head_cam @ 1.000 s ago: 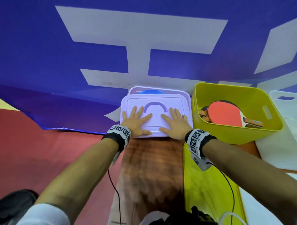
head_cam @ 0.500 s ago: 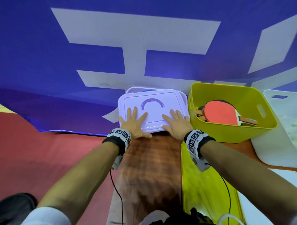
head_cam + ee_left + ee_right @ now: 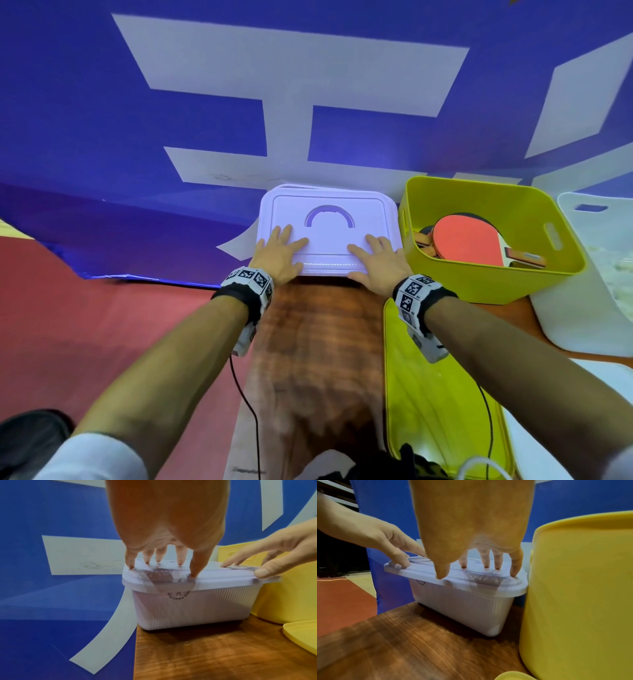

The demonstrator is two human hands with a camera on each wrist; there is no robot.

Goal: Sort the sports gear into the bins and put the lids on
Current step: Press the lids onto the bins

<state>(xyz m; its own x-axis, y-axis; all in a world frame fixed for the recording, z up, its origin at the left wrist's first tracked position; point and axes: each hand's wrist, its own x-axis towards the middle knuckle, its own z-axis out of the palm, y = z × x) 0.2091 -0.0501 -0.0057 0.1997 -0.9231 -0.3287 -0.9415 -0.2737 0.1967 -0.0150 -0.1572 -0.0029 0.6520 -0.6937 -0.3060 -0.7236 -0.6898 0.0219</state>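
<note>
The lilac bin stands at the wooden table's far edge beside the yellow bin, its thin lilac lid looking light, springy and slick, best pressed at rim and corners. Left hand and right hand lie flat, fingers straight, gripping nothing. The contents are hidden, and whether the rim has seated I cannot tell.

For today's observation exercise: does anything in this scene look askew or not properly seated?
The lilac lid sits slightly off square on the lilac bin: in the head view the bin's rim peeks out at the far left corner. Both the left hand and right hand press on it with straight fingers. Nothing looks spilled or damaged.
</note>
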